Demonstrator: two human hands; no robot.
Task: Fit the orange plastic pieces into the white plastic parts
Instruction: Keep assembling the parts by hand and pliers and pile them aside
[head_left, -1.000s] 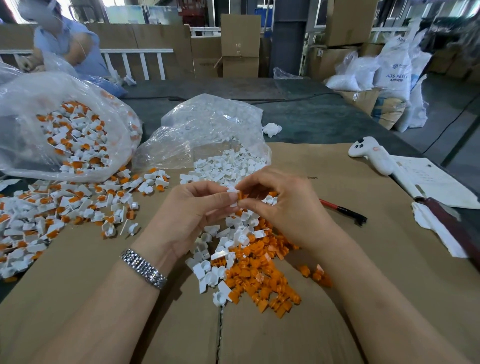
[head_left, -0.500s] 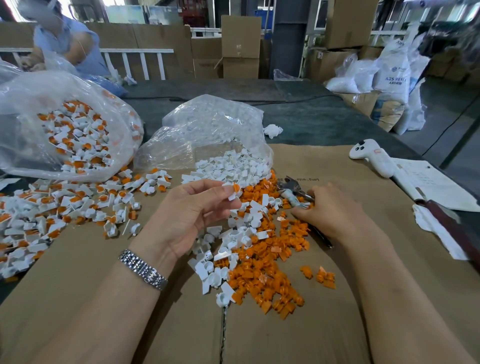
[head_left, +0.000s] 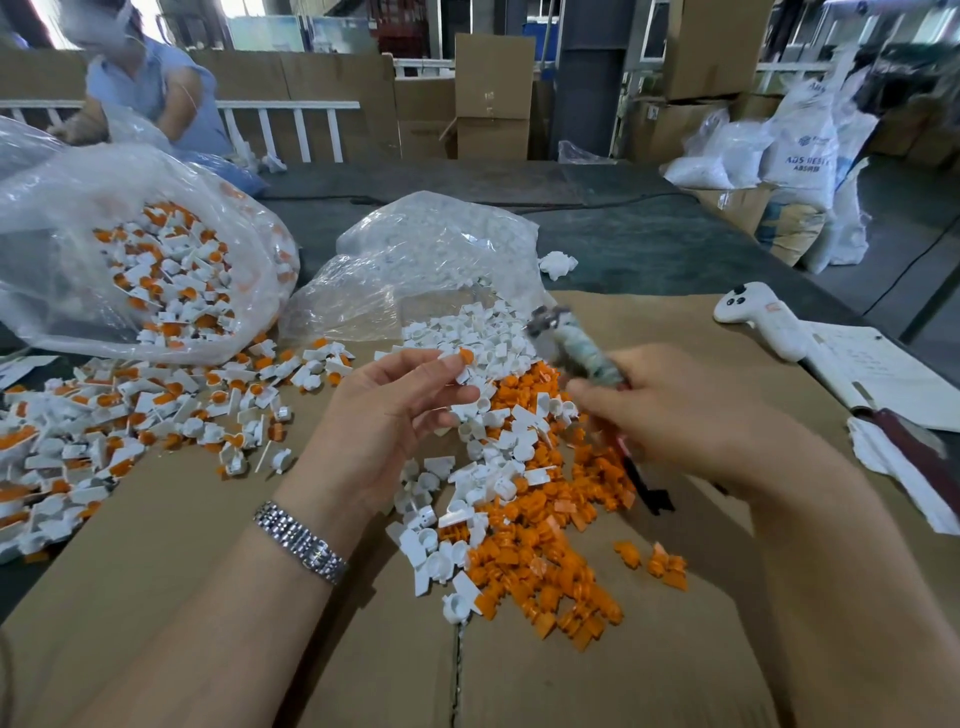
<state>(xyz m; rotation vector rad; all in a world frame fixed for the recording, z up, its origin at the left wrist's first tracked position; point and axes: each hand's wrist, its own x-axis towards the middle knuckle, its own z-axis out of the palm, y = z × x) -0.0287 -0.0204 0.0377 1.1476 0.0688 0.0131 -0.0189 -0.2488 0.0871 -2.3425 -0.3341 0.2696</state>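
Observation:
My left hand (head_left: 395, 410) pinches a white plastic part with an orange piece in it (head_left: 460, 358) between thumb and fingertips, above the piles. My right hand (head_left: 670, 410) grips a pair of pliers (head_left: 576, 345) with a wrapped handle; the blurred jaws point up and to the left, near the held part. Below both hands lie a heap of loose orange pieces (head_left: 545, 551) and scattered white parts (head_left: 467, 499) on the cardboard sheet (head_left: 649, 670).
An open clear bag of white parts (head_left: 431, 260) lies behind the hands. A larger bag of fitted pieces (head_left: 130, 249) and a spill of them (head_left: 130, 415) sit at the left. A white controller (head_left: 758, 317) and papers (head_left: 883, 374) lie right. Another person (head_left: 145, 93) works at the back left.
My right hand left the held part, reached right to the pliers on the cardboard, picked them up and brought them toward my left hand. My left hand stayed in place with the part.

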